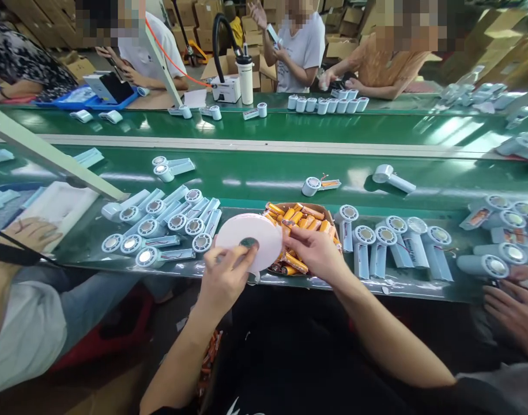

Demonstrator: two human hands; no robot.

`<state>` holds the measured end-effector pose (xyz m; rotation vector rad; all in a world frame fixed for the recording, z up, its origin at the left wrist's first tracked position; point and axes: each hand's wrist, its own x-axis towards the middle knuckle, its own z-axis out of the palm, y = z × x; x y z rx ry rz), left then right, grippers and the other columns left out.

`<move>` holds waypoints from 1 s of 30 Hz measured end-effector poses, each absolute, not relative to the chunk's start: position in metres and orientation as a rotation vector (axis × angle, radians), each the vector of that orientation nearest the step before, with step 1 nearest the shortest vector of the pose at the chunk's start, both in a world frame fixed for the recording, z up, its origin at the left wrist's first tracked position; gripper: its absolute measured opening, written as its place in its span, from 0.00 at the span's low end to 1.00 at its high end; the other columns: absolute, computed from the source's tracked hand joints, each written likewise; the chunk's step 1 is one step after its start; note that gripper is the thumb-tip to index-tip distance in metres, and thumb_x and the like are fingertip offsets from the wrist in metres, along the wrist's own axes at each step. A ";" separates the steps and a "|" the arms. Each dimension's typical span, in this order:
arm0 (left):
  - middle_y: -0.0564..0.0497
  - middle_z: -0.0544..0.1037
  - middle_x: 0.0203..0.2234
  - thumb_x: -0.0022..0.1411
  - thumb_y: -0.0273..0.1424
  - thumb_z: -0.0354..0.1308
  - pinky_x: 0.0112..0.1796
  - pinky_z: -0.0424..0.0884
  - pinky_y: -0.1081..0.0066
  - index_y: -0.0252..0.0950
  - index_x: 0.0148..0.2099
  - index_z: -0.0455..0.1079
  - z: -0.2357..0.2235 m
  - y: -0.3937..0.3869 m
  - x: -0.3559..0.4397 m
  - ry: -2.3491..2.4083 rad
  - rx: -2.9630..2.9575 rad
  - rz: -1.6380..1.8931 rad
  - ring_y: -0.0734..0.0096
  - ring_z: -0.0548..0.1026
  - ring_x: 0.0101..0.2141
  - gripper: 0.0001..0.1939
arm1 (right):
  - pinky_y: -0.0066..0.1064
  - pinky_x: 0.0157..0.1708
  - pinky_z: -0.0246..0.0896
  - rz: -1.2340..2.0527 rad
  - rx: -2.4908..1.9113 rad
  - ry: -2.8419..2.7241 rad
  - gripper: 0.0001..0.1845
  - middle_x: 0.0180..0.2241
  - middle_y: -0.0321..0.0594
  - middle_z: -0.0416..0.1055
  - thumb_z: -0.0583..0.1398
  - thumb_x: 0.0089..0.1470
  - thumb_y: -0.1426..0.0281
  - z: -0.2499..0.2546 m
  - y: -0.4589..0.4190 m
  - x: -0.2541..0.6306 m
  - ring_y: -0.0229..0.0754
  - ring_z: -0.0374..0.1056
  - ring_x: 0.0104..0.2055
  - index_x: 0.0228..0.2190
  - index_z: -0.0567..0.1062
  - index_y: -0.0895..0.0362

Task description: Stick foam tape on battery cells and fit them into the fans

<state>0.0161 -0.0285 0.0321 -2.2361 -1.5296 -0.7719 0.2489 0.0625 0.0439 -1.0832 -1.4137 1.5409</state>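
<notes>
My left hand [229, 276] grips a flat roll of pale pinkish-white tape [233, 229], with fingers at its dark centre hole. At the roll's right edge, my right hand [318, 253] is closed in a pinch against the tape; its fingertips partly hide what lies between them. Just behind and below both hands is a box of orange cylindrical batteries [295, 264], some covered by the roll and my right hand. Pale blue handheld fan bodies [149, 227] lie grouped to the left, and more fan bodies [385, 236] lie in a row to the right, handles toward me.
A green conveyor belt [246, 173] runs across beyond the bench, carrying a few fan bodies. Co-workers sit across it; a neighbour's hand [33, 233] is at left and another's hands [515, 305] at right. A slanted metal post [52, 153] stands at left.
</notes>
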 end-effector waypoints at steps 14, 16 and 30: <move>0.40 0.79 0.51 0.58 0.39 0.75 0.57 0.69 0.45 0.38 0.68 0.73 0.044 0.007 0.076 -1.725 -2.632 -0.644 0.47 0.69 0.51 0.38 | 0.18 0.46 0.76 0.929 -0.651 -0.680 0.04 0.43 0.34 0.82 0.69 0.63 0.65 0.070 0.138 0.333 0.31 0.80 0.45 0.39 0.83 0.51; 0.40 0.77 0.57 0.56 0.50 0.74 0.63 0.65 0.43 0.41 0.71 0.70 0.049 0.023 0.050 -1.791 -2.734 -0.536 0.43 0.68 0.58 0.45 | 0.22 0.42 0.78 1.001 -0.710 -0.744 0.10 0.42 0.35 0.83 0.70 0.61 0.65 0.075 0.145 0.350 0.34 0.81 0.42 0.44 0.81 0.51; 0.42 0.80 0.32 0.68 0.43 0.46 0.43 0.75 0.38 0.49 0.36 0.77 0.004 0.054 -0.091 -1.823 -2.384 -0.350 0.39 0.76 0.37 0.19 | 0.32 0.31 0.81 1.232 -0.965 -0.879 0.37 0.25 0.26 0.74 0.78 0.46 0.49 0.035 0.094 0.363 0.40 0.80 0.29 0.31 0.56 0.49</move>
